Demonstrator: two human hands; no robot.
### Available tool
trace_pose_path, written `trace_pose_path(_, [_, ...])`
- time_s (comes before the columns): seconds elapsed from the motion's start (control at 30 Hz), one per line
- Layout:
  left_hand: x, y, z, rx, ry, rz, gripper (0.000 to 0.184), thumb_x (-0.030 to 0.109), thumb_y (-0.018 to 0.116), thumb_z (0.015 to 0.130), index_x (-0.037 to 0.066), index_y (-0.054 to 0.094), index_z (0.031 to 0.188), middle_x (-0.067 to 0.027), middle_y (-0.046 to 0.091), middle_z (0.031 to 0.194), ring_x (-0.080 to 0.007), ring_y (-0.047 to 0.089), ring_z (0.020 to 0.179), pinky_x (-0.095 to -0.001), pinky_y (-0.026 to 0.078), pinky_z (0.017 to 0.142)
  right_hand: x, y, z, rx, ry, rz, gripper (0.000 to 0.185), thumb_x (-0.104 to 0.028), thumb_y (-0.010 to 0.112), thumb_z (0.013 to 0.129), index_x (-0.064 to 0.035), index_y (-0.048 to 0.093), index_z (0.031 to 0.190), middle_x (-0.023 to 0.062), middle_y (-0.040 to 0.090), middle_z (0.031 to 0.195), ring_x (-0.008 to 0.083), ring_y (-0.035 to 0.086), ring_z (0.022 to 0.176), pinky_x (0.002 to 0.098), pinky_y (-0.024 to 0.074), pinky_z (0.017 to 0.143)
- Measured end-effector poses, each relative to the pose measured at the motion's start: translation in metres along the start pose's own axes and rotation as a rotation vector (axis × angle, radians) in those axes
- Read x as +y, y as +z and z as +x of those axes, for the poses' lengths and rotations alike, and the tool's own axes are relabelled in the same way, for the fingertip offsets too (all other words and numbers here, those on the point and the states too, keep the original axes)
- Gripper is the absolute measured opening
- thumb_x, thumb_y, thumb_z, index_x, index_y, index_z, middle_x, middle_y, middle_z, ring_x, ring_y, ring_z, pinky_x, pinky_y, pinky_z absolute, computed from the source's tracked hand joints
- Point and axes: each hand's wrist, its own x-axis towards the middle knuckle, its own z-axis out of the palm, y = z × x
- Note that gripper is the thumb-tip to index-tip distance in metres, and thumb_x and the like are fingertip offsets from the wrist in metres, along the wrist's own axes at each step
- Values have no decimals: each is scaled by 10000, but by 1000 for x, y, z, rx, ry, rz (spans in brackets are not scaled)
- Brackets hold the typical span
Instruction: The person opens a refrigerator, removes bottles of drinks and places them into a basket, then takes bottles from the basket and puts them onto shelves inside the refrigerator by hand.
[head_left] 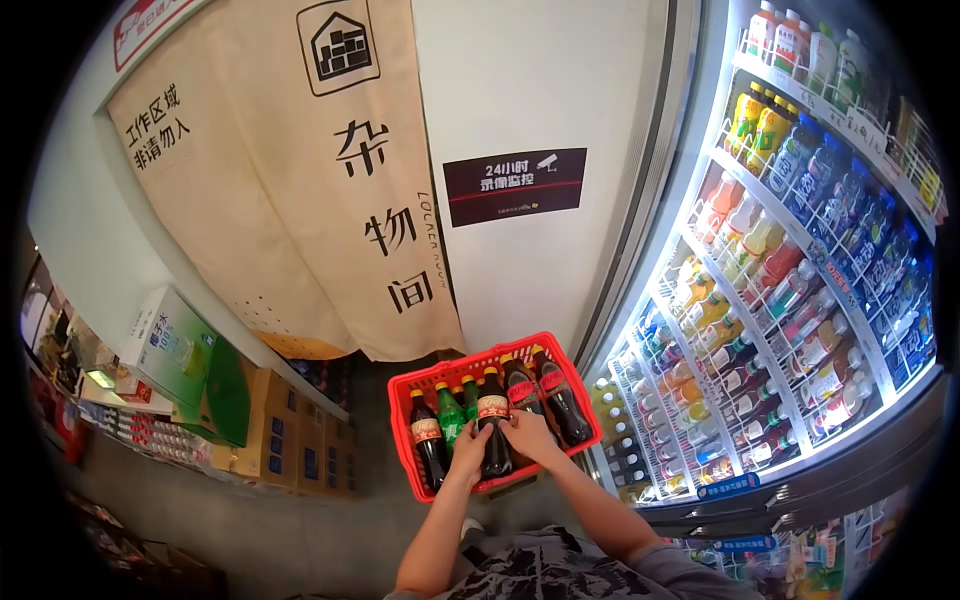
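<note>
"Where's the middle bottle (494,408) from my grip?"

"Right between. From my feed, the left grip (469,448) meets it on one side and the right grip (530,436) on the other, at and just below the label. It stands in the basket (404,462), neck toward the far rim."

"Pinched, then?"

"Between the two, yes, thumbs toward each other on the near face. The other fingers are partly hidden, so I can't tell how far either grip closes by itself."

"Neighbours?"

"Green bottles (449,412) close on my left, then a dark bottle (428,440) by the left wall. Right bottles (563,402) fill the other end, and my right grip covers part of the nearer one. It's tight sideways."

"And around the basket?"

"The far rim is near the curtain (330,180) and the wall (540,90). The right end sits near the cooler (790,270). On my left, bare floor (375,440) separates the basket from the cartons (290,430). That's my widest gap, though the lens bends the edges and I'd not trust it too closely."
</note>
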Motion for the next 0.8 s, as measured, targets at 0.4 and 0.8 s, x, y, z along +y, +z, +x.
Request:
trace_pose_path(0.4, [20,-5,-18,-136,-106,-10,488,278,619,963,-24,480,1320,-126,626,1087,-188,642,904,-307,530,746,19,22,-13,77,-176,-99,449,-273,696,816,-13,650,1179,202,679,794,344,681,742,406,540,708])
trace_pose_path(0.8, [22,-24,-20,-104,139,-61,555,210,674,925,-31,444,1370,-113,557,1152,-181,566,1018,-284,479,850,0,41,-24,52,38,452,586,-171,701,887,15,466,1390,162,675,1127,193,678,966,279,524,820])
